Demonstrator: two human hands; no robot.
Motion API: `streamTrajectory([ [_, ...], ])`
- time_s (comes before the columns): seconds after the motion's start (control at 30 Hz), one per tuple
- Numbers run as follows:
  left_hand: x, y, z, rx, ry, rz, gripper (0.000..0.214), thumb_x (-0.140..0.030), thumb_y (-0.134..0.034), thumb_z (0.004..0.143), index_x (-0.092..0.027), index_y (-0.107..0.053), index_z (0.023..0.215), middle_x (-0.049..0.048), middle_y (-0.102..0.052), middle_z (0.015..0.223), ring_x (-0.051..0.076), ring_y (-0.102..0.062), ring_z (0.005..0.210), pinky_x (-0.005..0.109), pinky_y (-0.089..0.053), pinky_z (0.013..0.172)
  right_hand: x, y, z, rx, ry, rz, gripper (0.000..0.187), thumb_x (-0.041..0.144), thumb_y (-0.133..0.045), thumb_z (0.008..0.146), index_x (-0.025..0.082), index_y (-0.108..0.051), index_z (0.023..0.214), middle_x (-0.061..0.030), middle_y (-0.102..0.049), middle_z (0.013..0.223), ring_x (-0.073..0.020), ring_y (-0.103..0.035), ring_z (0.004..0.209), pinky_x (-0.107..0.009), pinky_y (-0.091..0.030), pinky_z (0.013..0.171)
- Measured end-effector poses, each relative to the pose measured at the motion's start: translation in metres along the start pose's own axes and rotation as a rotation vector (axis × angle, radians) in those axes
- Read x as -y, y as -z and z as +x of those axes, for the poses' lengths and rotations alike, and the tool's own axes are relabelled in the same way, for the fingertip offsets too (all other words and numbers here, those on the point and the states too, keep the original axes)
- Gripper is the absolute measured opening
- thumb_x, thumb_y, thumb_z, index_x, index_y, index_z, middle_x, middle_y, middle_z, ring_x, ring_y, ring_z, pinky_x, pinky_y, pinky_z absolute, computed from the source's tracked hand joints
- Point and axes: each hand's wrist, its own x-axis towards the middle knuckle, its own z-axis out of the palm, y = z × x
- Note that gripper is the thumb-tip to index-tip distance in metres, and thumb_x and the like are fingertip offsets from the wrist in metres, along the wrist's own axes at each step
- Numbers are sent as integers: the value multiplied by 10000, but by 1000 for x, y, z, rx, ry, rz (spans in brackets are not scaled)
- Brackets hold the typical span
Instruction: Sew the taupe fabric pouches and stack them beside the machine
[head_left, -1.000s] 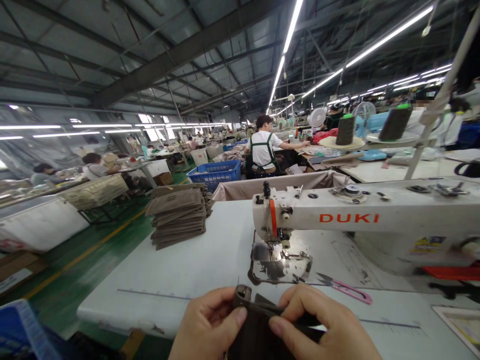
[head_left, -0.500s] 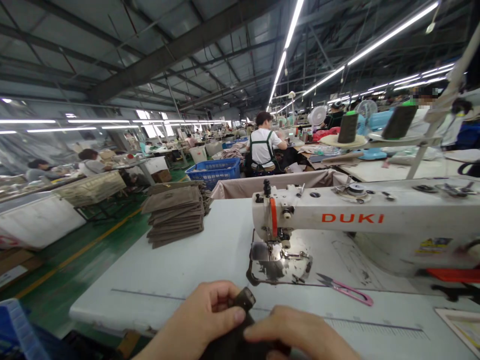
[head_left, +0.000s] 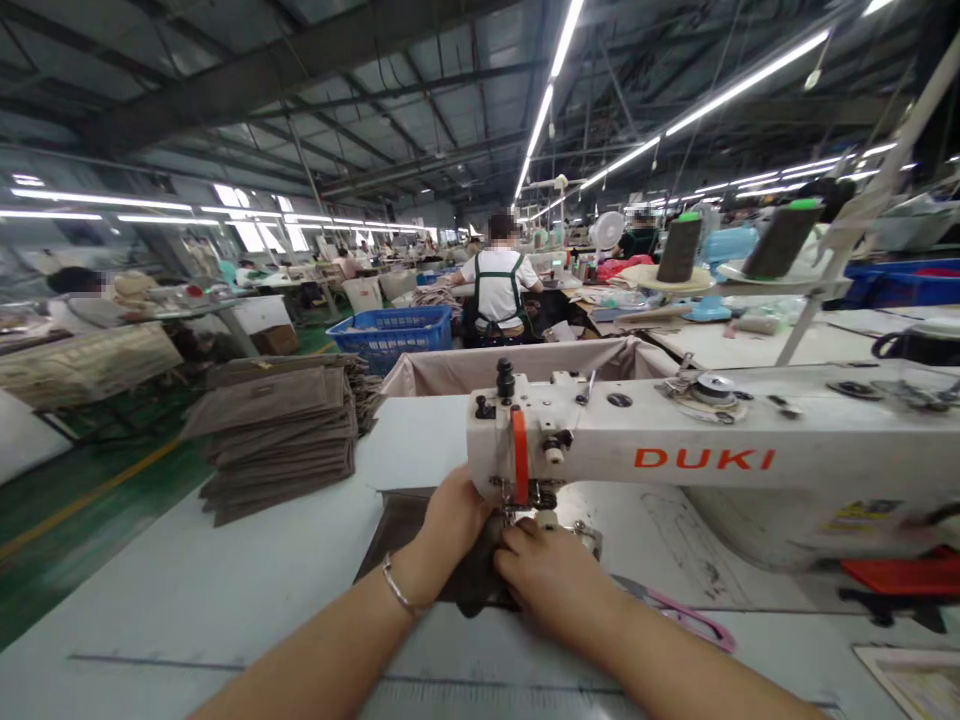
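Observation:
A dark brown fabric piece [head_left: 405, 545] lies on the table under the head of a white sewing machine [head_left: 592, 440]. My left hand [head_left: 454, 515], with a silver bangle at the wrist, is at the left of the needle area. Its fingers bend down onto the fabric and are partly hidden behind the machine head. My right hand [head_left: 551, 575] is close in front of the presser foot, its curled fingers closed on the fabric's right side. The needle tip is hard to make out between the hands. Pink-handled thread snips [head_left: 694, 620] lie beside my right forearm.
A tall stack of brown fabric pieces [head_left: 281, 430] stands at the table's left. Behind the machine is a cloth-lined bin [head_left: 517, 365], with a blue basket [head_left: 394, 335] beyond it. Two thread cones [head_left: 681, 248] stand at right. A co-worker [head_left: 499, 280] sits ahead, back turned.
Both hands have moved forward from the table's front edge to the needle area. The brown fabric, earlier held bunched up, now lies spread flat under the machine head. The view has shifted too.

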Motion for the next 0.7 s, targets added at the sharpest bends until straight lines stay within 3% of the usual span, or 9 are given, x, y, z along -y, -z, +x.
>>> streamTrajectory([
  [0.13,-7,-7,-26,8,-46,-12,70,-168,-658,908,-150,-675,974,60,-672,1021,226,-643,970,418,-543,888,0,-4,-22,6,25,5,44,153,-645,891,170,-667,925,-44,-693,984,-226,-620,934,-361,-504,848],
  [0.2,-9,-6,-41,23,-92,-23,150,-97,-674,871,-180,-695,994,57,-673,1075,231,-623,1038,411,-519,961,3,-10,-29,-43,24,21,133,138,-650,892,153,-664,1023,-46,-697,1044,-213,-621,966,-346,-495,883],
  [0.3,-11,-2,-54,39,-180,-17,332,-31,-647,856,-204,-667,1138,53,-656,1176,223,-593,1121,395,-495,1025,4,-17,-33,-150,54,43,152,127,-659,876,141,-668,1027,-48,-710,1031,-206,-628,947,-332,-500,862],
  [0.5,-15,-1,-57,-32,-396,54,331,21,-557,865,-153,-659,1128,71,-703,1151,219,-637,1094,379,-549,978,1,-23,-34,-272,108,11,112,132,-593,892,146,-677,965,-46,-723,954,-186,-641,856,-311,-506,756],
  [0.7,-6,-1,-55,-50,-386,-19,337,-18,-535,892,-192,-653,1156,39,-708,1165,194,-654,1087,342,-549,994,4,-25,-33,-253,94,0,78,191,-630,873,149,-677,919,-53,-728,959,-190,-645,837,-312,-515,718],
])
